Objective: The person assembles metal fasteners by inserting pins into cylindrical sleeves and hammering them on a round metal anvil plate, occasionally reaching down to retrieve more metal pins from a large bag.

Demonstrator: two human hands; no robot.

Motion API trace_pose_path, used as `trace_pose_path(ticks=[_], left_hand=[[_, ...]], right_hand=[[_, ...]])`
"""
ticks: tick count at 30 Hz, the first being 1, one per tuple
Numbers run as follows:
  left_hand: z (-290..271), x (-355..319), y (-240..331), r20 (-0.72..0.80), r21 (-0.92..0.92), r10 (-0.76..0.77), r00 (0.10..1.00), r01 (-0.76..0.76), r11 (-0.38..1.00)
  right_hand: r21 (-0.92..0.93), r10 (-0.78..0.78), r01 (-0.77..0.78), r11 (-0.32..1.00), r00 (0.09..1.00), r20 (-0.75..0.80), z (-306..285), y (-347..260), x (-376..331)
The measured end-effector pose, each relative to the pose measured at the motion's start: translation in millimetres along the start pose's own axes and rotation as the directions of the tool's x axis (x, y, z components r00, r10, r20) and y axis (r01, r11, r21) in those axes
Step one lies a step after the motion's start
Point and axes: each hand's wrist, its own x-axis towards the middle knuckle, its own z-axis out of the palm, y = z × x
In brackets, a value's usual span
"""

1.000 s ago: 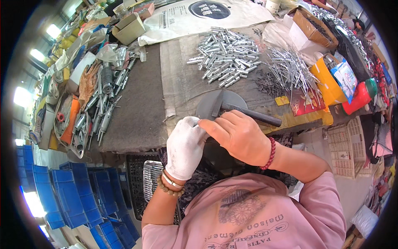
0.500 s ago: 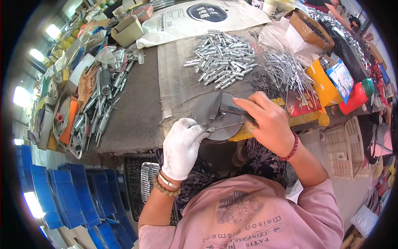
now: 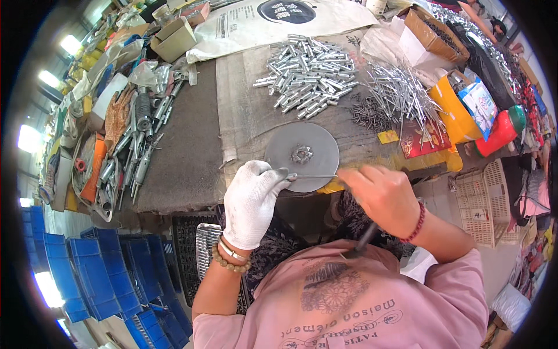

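My left hand point(image 3: 253, 203), in a white knitted glove with darkened fingertips, is closed on one end of a thin metal rod point(image 3: 317, 176). The rod lies level over the near part of a round grey metal disc point(image 3: 279, 142), which has a rough worn patch in its middle. At the rod's other end are the fingertips of my bare right hand point(image 3: 381, 195). That hand is also closed around a hammer point(image 3: 365, 237), whose dark head hangs below the hand near my shirt; its handle is mostly hidden by the fingers.
Beyond the disc lies a heap of short metal tubes point(image 3: 311, 75). Thin rods point(image 3: 401, 96) and small dark pins point(image 3: 372, 113) are piled to its right. Tools and metal parts point(image 3: 142, 134) crowd the left side. Blue bins point(image 3: 99, 273) stand below left, a cream plastic crate point(image 3: 479, 198) right.
The hammer has swung off the disc toward my body, turned in my right hand. My right fingertips have come to the rod's end, and the disc's worn middle is uncovered.
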Motion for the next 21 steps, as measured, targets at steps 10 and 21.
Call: trace_pose_path(ticks=[10, 21], left_hand=[[6, 1, -7, -0.029, 0.016, 0.007, 1.0, -0.006, 1.0], [5, 0, -6, -0.041, -0.013, -0.024, 0.999, 0.024, 1.0]], right_hand=[[-0.073, 0.25, -0.736, 0.673, 0.133, 0.959, 0, 119, -77], [0.48, 0.031, -0.081, 0.873, 0.993, 0.112, -28, -2, -7]])
